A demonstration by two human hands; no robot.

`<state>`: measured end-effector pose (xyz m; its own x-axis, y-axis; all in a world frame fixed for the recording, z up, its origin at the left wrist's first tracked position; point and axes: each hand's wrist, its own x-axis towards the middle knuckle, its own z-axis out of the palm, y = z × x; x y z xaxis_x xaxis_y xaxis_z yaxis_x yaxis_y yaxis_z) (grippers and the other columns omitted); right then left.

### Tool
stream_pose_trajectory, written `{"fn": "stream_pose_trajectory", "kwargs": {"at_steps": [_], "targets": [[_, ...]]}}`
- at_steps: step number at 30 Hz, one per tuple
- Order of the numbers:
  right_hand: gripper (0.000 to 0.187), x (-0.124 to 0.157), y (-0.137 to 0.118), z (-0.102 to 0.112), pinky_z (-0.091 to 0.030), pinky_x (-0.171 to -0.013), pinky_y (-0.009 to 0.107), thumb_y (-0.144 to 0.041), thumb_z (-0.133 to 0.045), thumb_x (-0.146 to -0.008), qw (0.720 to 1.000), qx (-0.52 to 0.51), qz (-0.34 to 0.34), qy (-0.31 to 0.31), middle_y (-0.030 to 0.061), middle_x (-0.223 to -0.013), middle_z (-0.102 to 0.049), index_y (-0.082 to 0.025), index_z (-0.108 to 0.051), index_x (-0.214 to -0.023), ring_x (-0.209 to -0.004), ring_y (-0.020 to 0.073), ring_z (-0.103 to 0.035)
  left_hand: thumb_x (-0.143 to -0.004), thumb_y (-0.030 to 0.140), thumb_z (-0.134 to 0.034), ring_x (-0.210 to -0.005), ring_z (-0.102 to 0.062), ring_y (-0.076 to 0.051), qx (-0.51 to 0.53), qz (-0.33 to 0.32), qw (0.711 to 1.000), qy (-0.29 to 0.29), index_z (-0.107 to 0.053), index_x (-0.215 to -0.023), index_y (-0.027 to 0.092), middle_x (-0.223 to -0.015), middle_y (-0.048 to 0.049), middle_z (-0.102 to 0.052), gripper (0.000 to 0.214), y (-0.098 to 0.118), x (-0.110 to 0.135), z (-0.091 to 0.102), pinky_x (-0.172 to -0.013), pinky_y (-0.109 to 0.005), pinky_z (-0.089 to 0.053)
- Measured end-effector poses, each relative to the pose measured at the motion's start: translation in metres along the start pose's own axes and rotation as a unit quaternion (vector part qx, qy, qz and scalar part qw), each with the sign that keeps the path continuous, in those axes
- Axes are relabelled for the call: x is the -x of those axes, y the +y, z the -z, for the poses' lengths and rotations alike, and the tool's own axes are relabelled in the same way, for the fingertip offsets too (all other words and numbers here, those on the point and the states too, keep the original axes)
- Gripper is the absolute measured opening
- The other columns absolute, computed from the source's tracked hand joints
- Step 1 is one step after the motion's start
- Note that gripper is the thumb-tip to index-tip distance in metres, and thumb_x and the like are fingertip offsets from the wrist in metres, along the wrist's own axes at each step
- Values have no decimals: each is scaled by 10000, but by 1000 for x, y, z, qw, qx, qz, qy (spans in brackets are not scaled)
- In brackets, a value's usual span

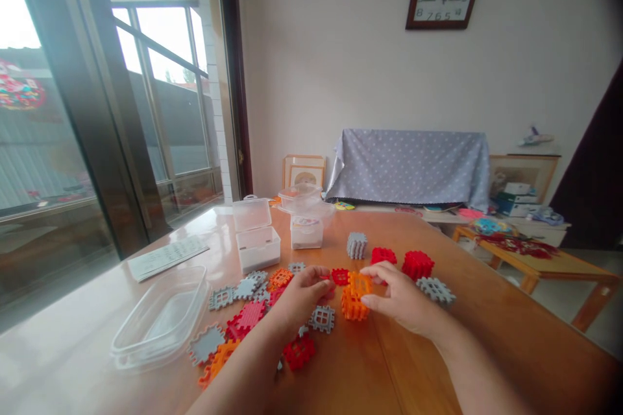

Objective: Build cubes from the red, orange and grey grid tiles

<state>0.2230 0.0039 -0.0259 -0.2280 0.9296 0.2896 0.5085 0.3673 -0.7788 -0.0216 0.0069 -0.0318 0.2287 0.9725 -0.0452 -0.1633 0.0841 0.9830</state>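
My right hand [392, 292] pinches an orange interlocking tile [360, 283] with toothed edges and a window-like opening. It is held at the top of an orange stack of tiles [354, 308]. To the left, my left hand [306, 295] has thumb and fingers drawn together; a bit of red shows at the fingertips, but what they hold is unclear. A red tile [340, 277] lies just beyond, between the hands. Loose tiles lie around my left forearm: a grey window tile [322, 318], a dark red tile [298, 351], a red tile [251, 316] and an orange tile [281, 278].
Behind my right hand stand a grey stack [357, 245], a red stack [418, 264] and another red pile [383, 256], with grey tiles [435, 290] beside them. Leftward are a clear plastic tub [160, 318], an open-lidded box [259, 253], a smaller box [306, 233] and a printed sheet [168, 258].
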Motion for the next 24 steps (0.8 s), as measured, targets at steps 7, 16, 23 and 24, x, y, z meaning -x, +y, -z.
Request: {"fn": "stream_pose_trajectory", "kwargs": {"at_steps": [7, 16, 23, 24], "targets": [[446, 2, 3, -6, -474, -964, 393, -312, -765, -707, 999, 24, 15, -15, 56, -1153, -635, -259, -697, -1145, -1080, 256, -606, -713, 263, -708, -710, -662, -157, -31, 34, 997, -55, -572, -907, 173, -818, -43, -698, 254, -3, 4, -6, -671, -269, -450], [581, 0, 12, -12, -426, -1043, 430, -295, -792, -676, 999, 12, 13, -39, 75, -1206, -647, -248, -661, -1240, -1156, 281, -588, -682, 219, -703, -722, -664, -161, -20, 40, 997, -60, -558, -908, 173, -844, -48, -695, 272, -3, 8, -14, -704, -285, -475], [542, 1, 11, -15, -432, -1044, 442, -262, -756, -702, 999, -7, 16, -28, 77, -1224, -653, -259, -664, -1237, -1172, 281, -588, -679, 221, -716, -715, -659, -157, -18, 39, 997, -58, -563, -913, 176, -867, -57, -694, 283, -4, 8, -13, -712, -292, -473], [555, 1, 11, -15, -429, -1048, 445, -266, -761, -699, 999, -10, 14, -28, 78, -1236, -651, -260, -660, -1244, -1183, 283, -583, -677, 225, -718, -720, -659, -156, -20, 39, 997, -59, -566, -913, 177, -869, -57, -695, 285, -4, 7, -13, -710, -288, -471]]}}
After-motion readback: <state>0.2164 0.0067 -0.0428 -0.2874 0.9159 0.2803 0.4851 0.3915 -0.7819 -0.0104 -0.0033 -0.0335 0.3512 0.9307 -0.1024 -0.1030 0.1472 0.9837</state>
